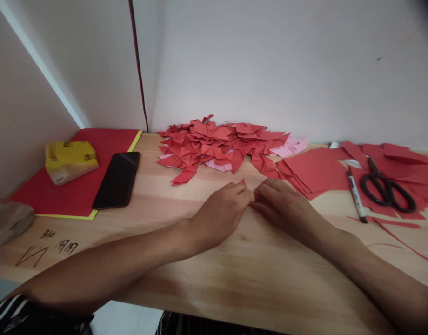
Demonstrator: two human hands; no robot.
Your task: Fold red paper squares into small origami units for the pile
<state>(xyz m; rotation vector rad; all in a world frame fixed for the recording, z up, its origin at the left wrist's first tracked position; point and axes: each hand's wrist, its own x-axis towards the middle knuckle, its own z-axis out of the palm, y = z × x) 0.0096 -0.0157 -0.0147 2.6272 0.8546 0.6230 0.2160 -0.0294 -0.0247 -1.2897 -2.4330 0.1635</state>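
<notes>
My left hand (pixel 223 211) and my right hand (pixel 278 202) meet fingertip to fingertip above the middle of the wooden table. A small piece of red paper (pixel 244 183) pokes up from the fingers of my left hand; most of it is hidden. The fingers of both hands are closed in a pinch, and the tips of the right hand lie against the same spot. Just beyond them lies a heap of folded red paper pieces (pixel 214 144), with some pink folded paper (pixel 291 146) at its edge.
Flat red paper sheets (pixel 313 170) lie to the right, with black-handled scissors (pixel 388 190), a marker (pixel 356 196) and thin red strips (pixel 395 223). At left, a phone (pixel 117 180) and a yellow packet (pixel 72 160) rest on a red sheet (pixel 67 200). A wall stands behind.
</notes>
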